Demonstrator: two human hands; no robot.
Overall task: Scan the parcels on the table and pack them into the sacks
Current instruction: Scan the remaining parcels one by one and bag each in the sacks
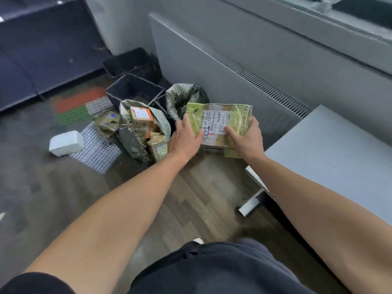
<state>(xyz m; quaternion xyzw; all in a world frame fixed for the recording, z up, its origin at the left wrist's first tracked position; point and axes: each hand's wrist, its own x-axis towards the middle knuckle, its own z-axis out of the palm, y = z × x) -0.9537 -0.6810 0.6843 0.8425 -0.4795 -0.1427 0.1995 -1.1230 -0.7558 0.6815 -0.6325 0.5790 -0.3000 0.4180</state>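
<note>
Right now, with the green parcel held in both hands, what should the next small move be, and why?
Probably lower the green parcel into the open sack just beyond it. The right hand grips its right edge, the left hand lies on its label side, and it hangs off the table by that sack's mouth. The neighbouring sack is already crammed with boxes.

Sacks (135,141): 2. Black crates (127,90): 2. Labelled parcel (218,122): 1. Boxes (141,116) showing in fuller sack: at least 3. White block (66,143): 1.
</note>
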